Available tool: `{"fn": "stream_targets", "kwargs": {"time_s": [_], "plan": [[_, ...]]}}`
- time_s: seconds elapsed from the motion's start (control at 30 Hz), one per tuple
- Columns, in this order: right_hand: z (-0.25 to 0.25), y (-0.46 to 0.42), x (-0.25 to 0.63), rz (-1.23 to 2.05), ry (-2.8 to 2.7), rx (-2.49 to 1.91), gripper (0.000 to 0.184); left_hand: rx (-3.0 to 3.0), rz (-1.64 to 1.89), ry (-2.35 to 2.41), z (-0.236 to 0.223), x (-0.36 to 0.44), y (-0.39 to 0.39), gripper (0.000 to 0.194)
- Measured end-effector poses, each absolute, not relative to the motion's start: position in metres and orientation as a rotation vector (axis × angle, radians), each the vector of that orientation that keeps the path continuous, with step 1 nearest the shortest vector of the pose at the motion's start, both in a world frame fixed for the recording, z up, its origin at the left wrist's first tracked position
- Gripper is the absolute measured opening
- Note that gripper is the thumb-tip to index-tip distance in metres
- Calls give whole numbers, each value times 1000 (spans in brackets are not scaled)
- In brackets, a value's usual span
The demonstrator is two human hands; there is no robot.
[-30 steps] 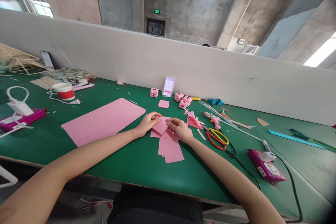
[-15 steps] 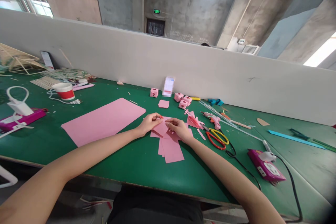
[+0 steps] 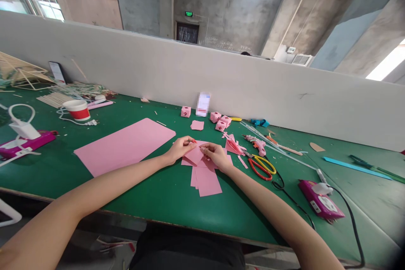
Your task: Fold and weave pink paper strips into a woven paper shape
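Note:
Both my hands meet over a small pink paper piece (image 3: 195, 155) at the middle of the green table. My left hand (image 3: 181, 148) pinches its upper left corner with closed fingers. My right hand (image 3: 216, 155) pinches its right edge, fingers curled on the paper. Under them lies a stack of cut pink paper rectangles (image 3: 205, 180). A large pink sheet (image 3: 125, 145) lies flat to the left of my left hand.
Scissors with yellow and red handles (image 3: 262, 166) and a pink glue gun (image 3: 257, 144) lie right of my hands. Small pink paper cubes (image 3: 220, 121) stand near the white partition. A pink power strip (image 3: 320, 203) with a black cable sits at right, a red cup (image 3: 76, 109) at left.
The pink piece between my fingers has tilted slightly and my fingertips have closed a little nearer together. Arms and the rest of the table are as before.

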State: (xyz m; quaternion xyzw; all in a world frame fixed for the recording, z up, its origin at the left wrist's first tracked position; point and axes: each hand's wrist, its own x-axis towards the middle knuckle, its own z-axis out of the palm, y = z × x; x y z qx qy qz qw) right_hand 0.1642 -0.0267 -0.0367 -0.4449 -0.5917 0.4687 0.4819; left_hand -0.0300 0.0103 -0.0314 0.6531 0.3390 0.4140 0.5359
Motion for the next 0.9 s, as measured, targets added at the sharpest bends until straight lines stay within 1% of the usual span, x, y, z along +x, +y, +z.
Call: {"fn": "stream_targets", "kwargs": {"time_s": [0.33, 0.53, 0.73, 0.9], "plan": [[-34, -29, 164, 1152, -1461, -1087, 36, 1572, 973, 855, -30, -31, 9, 37], [-34, -28, 164, 1138, -1411, -1126, 38, 1471, 1130, 866, -28, -31, 11, 37], [-33, -28, 165, 1155, -1386, -1115, 37, 1346, 1055, 834, -25, -33, 12, 37], [-31, -29, 165, 1157, -1371, -1101, 40, 1318, 1001, 799, -23, -34, 11, 40]]}}
